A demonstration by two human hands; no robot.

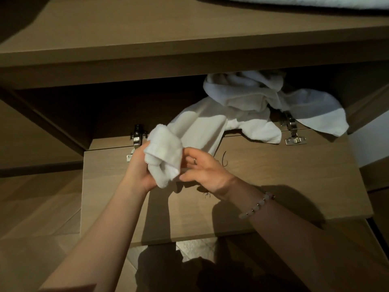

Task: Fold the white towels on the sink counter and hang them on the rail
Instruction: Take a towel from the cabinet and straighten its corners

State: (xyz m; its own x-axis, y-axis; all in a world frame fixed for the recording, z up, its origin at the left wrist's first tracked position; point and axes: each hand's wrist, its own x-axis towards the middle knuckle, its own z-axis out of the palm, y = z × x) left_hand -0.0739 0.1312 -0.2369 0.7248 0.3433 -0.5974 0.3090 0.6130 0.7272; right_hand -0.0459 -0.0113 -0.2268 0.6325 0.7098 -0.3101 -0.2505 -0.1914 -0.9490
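Both forearms enter from the lower edge of the frame and meet at its centre, above the lowered cabinet door (273, 175). The left hand (139, 171) is closed round the bunched end of a white towel (242, 102); its fingers are hidden behind the cloth. The right hand (202, 169) is set against the right edge of that bunch, which is pinched between curled fingers and thumb.

From the hands, the towel runs up and to the right into the open compartment, where the rest is heaped and crumpled under the counter (147, 39). One loose end is draped over the right hinge (293, 131) at the right of the frame. It cannot be told whether the heap is one towel or several.

A second towel (294, 3) lies on the counter at the upper right edge; only a strip is visible, so its fold state cannot be told.

Assessment: the task is judged to be at an early stage. No finished fold is seen on the held towel, and no rail is in view. Withdrawal, folding and hanging are all judged outstanding.
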